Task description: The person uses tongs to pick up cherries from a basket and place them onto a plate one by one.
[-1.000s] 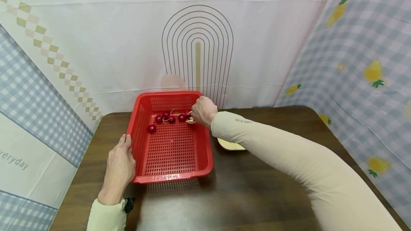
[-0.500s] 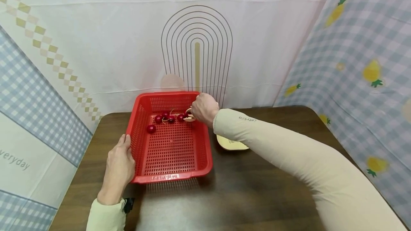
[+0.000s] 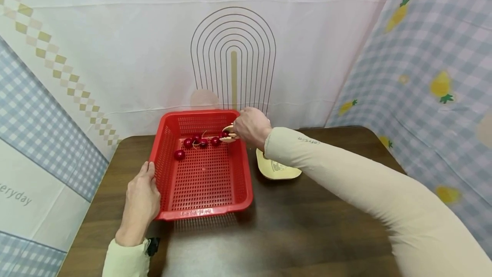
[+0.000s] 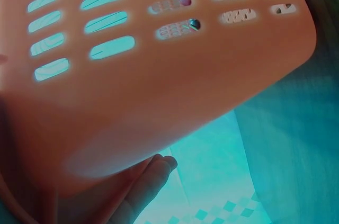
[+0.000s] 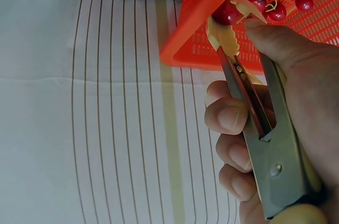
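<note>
My left hand grips the left rim of a red perforated plastic basket; in the left wrist view its fingertips show at the basket's edge. Fingers curled, my right hand holds metal-handled tongs with scalloped cream tips over the basket's far right corner. Between those tips sits a dark red cherry. Several more cherries lie on the basket floor, some with stems: one cherry apart at the left, another cherry nearest the tongs.
To the basket's right, partly under my right forearm, a pale yellow dish with a printed mark stands on the dark wooden table. A patterned white cloth hangs behind the table, and a checked cloth hangs at the right.
My right hand has shifted up and right with the tongs and the cherry, from the basket toward its right rim. More of the yellow dish shows. My left hand keeps its hold.
</note>
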`<control>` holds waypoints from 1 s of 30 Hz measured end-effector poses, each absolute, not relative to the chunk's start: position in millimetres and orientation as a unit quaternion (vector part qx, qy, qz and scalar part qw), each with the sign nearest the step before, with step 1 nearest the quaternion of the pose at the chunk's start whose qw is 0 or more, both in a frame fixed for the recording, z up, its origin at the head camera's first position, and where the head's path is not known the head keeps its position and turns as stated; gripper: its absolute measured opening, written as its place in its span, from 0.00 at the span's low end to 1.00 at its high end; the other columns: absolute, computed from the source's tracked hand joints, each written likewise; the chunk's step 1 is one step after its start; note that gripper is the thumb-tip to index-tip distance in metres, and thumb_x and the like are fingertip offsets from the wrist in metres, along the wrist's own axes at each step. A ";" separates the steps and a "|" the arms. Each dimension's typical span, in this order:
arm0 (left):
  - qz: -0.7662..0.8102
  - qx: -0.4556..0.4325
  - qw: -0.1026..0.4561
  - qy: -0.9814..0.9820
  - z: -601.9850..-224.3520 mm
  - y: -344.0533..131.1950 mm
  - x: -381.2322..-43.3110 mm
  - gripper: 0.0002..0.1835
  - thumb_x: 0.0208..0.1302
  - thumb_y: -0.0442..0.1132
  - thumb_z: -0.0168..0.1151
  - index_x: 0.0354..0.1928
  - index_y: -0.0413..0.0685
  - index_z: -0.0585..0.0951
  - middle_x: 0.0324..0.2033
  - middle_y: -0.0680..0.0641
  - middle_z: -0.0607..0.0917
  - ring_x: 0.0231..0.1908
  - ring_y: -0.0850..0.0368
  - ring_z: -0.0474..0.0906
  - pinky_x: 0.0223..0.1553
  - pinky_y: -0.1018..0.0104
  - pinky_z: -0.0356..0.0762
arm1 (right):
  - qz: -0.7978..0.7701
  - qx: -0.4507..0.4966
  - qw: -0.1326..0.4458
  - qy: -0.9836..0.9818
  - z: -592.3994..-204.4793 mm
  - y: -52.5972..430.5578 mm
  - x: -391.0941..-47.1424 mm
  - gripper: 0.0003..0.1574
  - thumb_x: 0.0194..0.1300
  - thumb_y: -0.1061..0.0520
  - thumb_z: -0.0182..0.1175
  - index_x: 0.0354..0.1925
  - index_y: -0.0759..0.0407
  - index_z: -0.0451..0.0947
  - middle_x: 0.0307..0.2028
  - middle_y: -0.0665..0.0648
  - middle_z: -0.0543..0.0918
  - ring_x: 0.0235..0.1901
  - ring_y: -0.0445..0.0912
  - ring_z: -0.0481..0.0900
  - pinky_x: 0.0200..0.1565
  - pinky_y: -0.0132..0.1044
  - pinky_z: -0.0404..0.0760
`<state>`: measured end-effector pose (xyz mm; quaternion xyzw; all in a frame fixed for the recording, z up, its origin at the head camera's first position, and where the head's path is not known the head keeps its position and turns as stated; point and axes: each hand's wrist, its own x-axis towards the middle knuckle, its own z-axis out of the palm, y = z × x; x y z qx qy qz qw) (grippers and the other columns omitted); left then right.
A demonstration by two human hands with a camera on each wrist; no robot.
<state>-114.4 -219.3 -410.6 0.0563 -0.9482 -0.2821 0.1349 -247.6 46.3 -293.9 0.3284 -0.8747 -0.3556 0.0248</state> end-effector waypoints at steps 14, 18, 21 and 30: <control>-0.283 0.046 0.150 -0.946 -411.5 -219.8 -114.2 0.25 0.72 0.24 0.47 0.70 0.26 0.68 0.70 0.25 0.68 0.65 0.22 0.69 0.66 0.32 0.68 | -0.303 0.352 0.065 -0.883 -285.2 74.3 -242.7 0.14 0.75 0.60 0.51 0.36 0.53 0.83 0.32 0.50 0.88 0.38 0.47 0.82 0.45 0.36 0.81; -0.284 0.047 0.147 -0.946 -411.3 -219.3 -114.1 0.26 0.72 0.24 0.47 0.71 0.27 0.67 0.70 0.25 0.68 0.65 0.22 0.69 0.66 0.32 0.68 | -0.290 0.356 0.078 -0.885 -285.1 87.0 -239.8 0.11 0.75 0.58 0.53 0.37 0.55 0.82 0.30 0.51 0.87 0.37 0.47 0.81 0.44 0.37 0.81; -0.284 0.049 0.142 -0.947 -411.2 -219.2 -114.3 0.26 0.73 0.24 0.47 0.71 0.27 0.67 0.71 0.25 0.68 0.65 0.22 0.69 0.66 0.32 0.68 | -0.282 0.357 0.087 -0.886 -285.3 97.3 -237.0 0.10 0.75 0.55 0.55 0.37 0.56 0.81 0.28 0.51 0.85 0.36 0.48 0.80 0.43 0.37 0.80; -0.286 0.053 0.133 -0.948 -412.2 -220.4 -114.4 0.26 0.73 0.25 0.46 0.72 0.28 0.65 0.72 0.26 0.66 0.66 0.23 0.68 0.66 0.32 0.68 | -0.225 0.364 0.102 -0.898 -285.5 121.4 -231.2 0.21 0.71 0.42 0.62 0.38 0.58 0.78 0.26 0.54 0.82 0.35 0.51 0.80 0.46 0.42 0.80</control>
